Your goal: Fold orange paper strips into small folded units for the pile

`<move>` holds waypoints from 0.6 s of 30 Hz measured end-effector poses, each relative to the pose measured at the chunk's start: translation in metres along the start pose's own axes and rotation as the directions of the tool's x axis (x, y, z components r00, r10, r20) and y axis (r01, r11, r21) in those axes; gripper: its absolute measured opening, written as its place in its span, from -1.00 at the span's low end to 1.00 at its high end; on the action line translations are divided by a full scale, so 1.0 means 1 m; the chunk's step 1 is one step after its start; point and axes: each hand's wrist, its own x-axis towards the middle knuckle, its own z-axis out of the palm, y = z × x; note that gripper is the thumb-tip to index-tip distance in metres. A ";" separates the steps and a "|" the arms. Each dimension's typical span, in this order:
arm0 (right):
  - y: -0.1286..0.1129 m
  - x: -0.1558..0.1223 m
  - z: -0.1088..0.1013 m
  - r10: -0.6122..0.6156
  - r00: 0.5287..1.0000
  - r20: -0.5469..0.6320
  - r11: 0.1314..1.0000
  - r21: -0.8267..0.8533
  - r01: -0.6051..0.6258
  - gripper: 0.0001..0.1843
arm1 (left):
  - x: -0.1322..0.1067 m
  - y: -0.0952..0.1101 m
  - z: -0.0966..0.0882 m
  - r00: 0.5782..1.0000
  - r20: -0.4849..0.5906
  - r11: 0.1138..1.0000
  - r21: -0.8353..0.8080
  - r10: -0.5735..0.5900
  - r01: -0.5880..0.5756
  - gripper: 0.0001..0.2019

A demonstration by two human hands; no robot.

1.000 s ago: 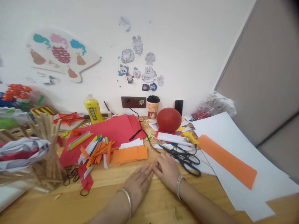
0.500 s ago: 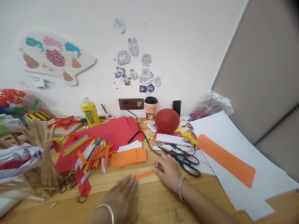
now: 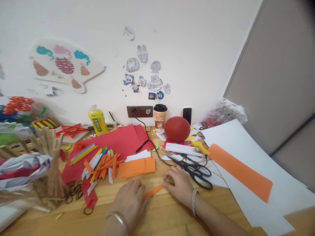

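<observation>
Pinching an orange strip [image 3: 155, 190] with right fingers [image 3: 169, 187], left fingers [image 3: 139, 191] now curled, flat earlier, their hold unclear

The orange paper strip [image 3: 154, 191] was a narrow, plain band, longer than it was wide, with its exposed section nearly straight. It was positioned between the left hand [image 3: 130, 198] and the right hand [image 3: 178, 182], over the bare wooden tabletop [image 3: 163, 216]. Its axis ran obliquely, with the right end farther from the person than the left. The right end met the thumb and fingertips of the right hand; the left end passed to the fingers of the left hand, which hid its termination. Full length and number of paper layers could not be determined.
</observation>
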 end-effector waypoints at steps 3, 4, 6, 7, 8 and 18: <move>-0.005 -0.003 0.003 -0.040 0.999 0.026 0.999 0.014 0.039 -0.93 | 0.000 0.000 0.014 0.998 0.039 0.999 -0.017 -0.044 0.045 -0.95; -0.006 -0.004 0.003 -0.055 0.998 0.038 0.998 0.014 0.054 -0.93 | 0.000 -0.002 0.017 0.997 0.058 0.998 -0.039 -0.052 0.054 -0.96; -0.007 -0.006 0.002 -0.092 0.994 0.060 0.996 0.018 0.091 -0.92 | 0.001 -0.004 0.020 0.995 0.080 0.994 -0.086 -0.055 0.062 -0.93; -0.007 -0.006 0.001 -0.113 0.991 0.067 0.993 0.027 0.112 -0.91 | 0.001 -0.005 0.020 0.995 0.087 0.992 -0.110 -0.052 0.062 -0.93; -0.007 -0.007 0.001 -0.134 0.988 0.073 0.991 0.038 0.131 -0.90 | 0.002 -0.006 0.018 0.994 0.095 0.989 -0.131 -0.052 0.064 -0.93; -0.004 -0.005 -0.006 -0.305 0.950 0.063 0.951 -0.042 0.307 -0.85 | 0.008 -0.018 -0.019 0.981 0.191 0.954 -0.298 0.020 0.039 -0.84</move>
